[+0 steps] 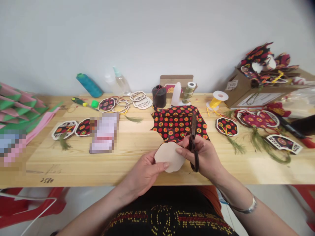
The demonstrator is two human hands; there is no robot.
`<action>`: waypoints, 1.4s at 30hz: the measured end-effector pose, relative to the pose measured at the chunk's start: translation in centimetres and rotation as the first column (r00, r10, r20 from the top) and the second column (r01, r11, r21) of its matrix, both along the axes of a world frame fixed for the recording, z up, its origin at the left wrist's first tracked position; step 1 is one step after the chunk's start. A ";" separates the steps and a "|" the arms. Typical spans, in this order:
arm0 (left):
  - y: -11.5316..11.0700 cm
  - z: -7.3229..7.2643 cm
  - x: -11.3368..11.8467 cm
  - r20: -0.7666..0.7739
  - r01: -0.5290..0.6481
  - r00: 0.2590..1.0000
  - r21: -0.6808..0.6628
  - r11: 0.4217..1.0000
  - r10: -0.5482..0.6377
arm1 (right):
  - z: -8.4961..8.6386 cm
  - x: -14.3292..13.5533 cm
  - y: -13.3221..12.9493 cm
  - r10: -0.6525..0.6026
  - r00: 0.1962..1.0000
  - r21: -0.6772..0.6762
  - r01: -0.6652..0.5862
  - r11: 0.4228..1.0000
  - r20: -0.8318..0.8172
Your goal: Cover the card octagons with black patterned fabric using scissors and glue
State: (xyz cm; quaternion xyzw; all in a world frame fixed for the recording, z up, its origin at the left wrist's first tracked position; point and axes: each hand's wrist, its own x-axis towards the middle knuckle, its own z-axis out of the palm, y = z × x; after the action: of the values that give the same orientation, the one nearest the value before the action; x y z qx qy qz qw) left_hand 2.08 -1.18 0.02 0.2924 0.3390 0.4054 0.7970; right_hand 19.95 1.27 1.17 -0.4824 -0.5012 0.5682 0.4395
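Observation:
A pale scallop-edged card piece (169, 159) is held over the table's front edge. My left hand (147, 168) grips its left side, thumb on top. On its upper right edge, the thumb and fingertips of my right hand (201, 154) pinch it too. Dark scissors (194, 141) also sit in my right hand, blades pointing away from me and looking closed. Just beyond the card lies black patterned fabric (172, 123) with red and yellow flower dots and a jagged edge. The undersides of both hands are hidden.
A phone (104, 132) lies left of the fabric. Behind stand a black thread spool (159, 96), a white bottle (176, 93) and a yellow cord spool (216, 99). Tasselled ornaments (226, 127) lie on both sides. A cardboard box (246, 90) of fabric pieces stands back right.

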 end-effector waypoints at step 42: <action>0.1 -0.1 -1.2 -0.091 -0.124 0.989 -0.037 0.992 0.120 | 2.1 5.2 -0.8 0.219 0.929 0.006 -0.231 0.973 0.298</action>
State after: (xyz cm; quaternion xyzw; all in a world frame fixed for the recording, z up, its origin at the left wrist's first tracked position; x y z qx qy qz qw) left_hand 0.84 -1.12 -0.06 0.2717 0.3999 0.4326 0.7610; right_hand 25.17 0.43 3.27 -0.4921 -0.6248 0.5258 0.3016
